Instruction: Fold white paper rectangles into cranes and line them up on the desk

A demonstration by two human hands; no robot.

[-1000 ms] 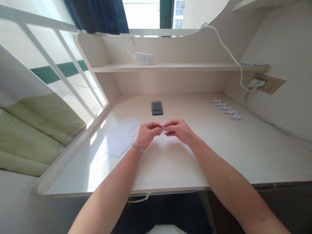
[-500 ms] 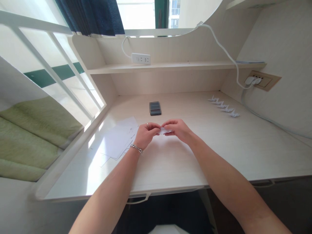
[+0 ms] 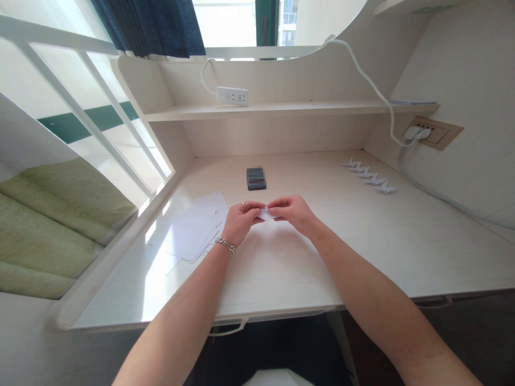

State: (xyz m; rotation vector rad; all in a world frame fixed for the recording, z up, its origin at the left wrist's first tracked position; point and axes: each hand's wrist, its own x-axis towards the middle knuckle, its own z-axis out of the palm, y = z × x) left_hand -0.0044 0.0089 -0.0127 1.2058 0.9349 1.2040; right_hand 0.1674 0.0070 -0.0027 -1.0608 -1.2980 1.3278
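A small piece of folded white paper (image 3: 266, 214) is pinched between my two hands above the desk. My left hand (image 3: 242, 219), with a ring and a chain bracelet, grips its left side between thumb and fingers. Thumb and fingers of my right hand (image 3: 293, 210) close on its right side. The fingers cover much of the paper, so its exact folds cannot be made out. Left of my left hand lie loose white paper sheets (image 3: 197, 225). At the far right, several folded white paper cranes (image 3: 367, 173) stand in a slanting row.
Beyond my hands a dark, blurred block-like object (image 3: 256, 179) lies on the desk (image 3: 322, 279). A white power strip (image 3: 232, 96) rests on the shelf (image 3: 281, 110). Its white cable runs to a wall socket (image 3: 436, 134) at right. A railing borders the left side.
My right fingers have shifted slightly on the paper. Its right-hand part, spread between the right fingers before, now looks flatter and lies more across the gap between both hands.
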